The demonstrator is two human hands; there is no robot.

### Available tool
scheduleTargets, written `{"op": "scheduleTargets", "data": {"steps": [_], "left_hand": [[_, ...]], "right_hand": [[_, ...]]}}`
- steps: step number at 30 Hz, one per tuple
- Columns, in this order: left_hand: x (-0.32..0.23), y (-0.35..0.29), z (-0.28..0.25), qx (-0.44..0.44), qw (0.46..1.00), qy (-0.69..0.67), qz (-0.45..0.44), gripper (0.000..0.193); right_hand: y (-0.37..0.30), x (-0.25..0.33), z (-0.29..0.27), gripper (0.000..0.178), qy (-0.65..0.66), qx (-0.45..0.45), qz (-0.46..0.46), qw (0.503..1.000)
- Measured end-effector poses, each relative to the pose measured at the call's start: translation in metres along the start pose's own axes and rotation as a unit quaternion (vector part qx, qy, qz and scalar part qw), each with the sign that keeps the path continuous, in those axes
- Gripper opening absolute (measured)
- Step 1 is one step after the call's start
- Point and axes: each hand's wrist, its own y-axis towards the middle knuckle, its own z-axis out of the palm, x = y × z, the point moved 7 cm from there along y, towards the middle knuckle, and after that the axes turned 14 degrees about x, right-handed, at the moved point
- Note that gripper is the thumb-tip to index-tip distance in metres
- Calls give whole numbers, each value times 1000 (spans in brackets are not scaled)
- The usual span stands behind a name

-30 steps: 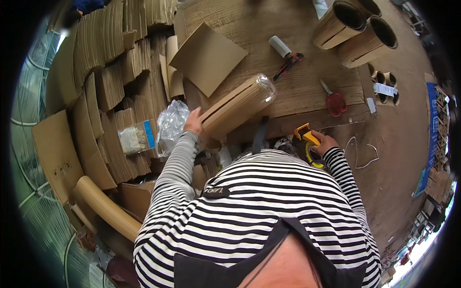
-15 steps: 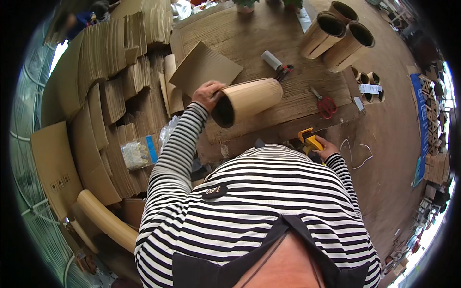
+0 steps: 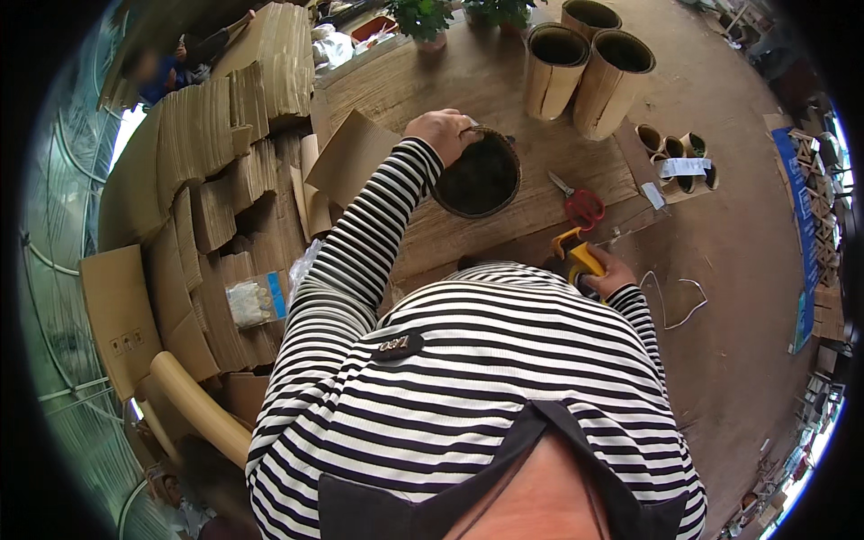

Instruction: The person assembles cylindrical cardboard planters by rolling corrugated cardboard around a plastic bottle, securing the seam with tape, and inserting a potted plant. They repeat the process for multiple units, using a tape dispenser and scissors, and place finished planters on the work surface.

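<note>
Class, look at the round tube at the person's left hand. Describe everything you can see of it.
The round tube mostly shows its open mouth, turned up toward the camera. The inside is dark and its depth unclear; the thin tan rim looks like cardboard. The outer wall is largely out of sight, so whether the base rests on the wooden tabletop cannot be told. The left grip holds the rim at its upper left. In the picture, red-handled scissors lie to its right.

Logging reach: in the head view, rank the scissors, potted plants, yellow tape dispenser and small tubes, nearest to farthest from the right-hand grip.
1. Yellow tape dispenser: held in the right-hand grip.
2. Scissors: ahead, slightly left.
3. Small tubes: ahead, right.
4. Potted plants: far ahead, left.
</note>
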Motion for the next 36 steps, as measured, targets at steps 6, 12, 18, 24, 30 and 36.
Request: {"op": "scheduleTargets", "data": {"steps": [6, 12, 18, 24, 30, 36], "left_hand": [[-14, 13, 47, 75, 994, -6, -74, 41], [37, -7, 81, 25, 947, -299, -115, 69], [8, -38, 76, -40, 947, -299, -114, 58], [8, -27, 70, 17, 958, -195, -211, 39], [13, -17, 63, 13, 941, -164, -296, 35], [2, -24, 57, 31, 934, -225, -277, 38]], "right_hand": [[23, -2, -30, 70, -3, 18, -62, 998], [40, 4, -54, 70, -79, 41, -94, 992], [64, -4, -58, 71, -2, 95, -143, 985], [89, -7, -62, 73, 4, 89, -178, 980], [157, -112, -78, 70, 224, -64, -159, 959], [229, -213, -92, 59, 445, -52, -109, 887]]}}
